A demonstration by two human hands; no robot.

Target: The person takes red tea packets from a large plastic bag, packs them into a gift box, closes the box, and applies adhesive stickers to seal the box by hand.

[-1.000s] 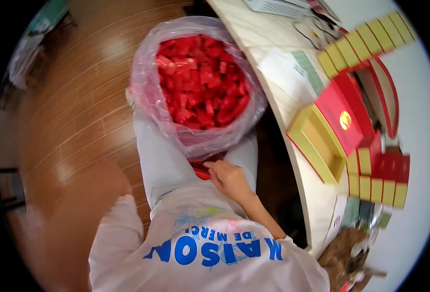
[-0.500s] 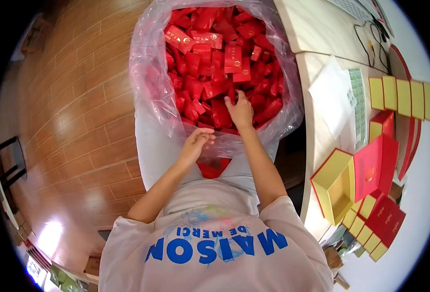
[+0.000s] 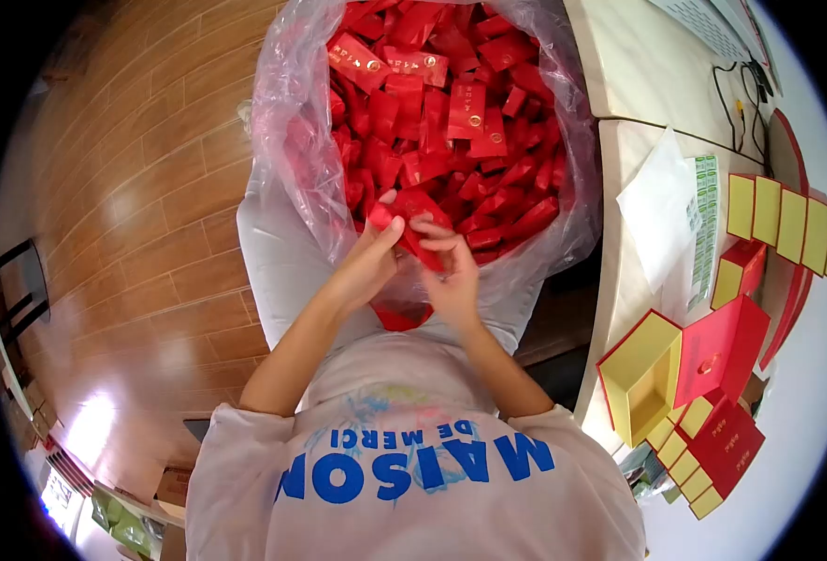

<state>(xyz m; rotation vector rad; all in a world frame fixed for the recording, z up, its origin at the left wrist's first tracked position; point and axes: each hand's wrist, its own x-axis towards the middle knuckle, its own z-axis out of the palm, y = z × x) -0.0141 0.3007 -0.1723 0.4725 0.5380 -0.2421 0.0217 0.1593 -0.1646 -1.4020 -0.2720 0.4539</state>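
Red packet [image 3: 409,211] over near rim of plastic bag [image 3: 292,140]: left hand [image 3: 372,259] pinches it, steadying, we judge; right hand [image 3: 453,271] alongside, closure unclear.

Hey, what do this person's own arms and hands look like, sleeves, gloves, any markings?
The left hand and right hand wear no gloves; I can't make out any rings or watch. The forearms are uncovered. Loose, plain white fabric sleeves end near the elbows, part of a white fabric shirt with blue lettering.
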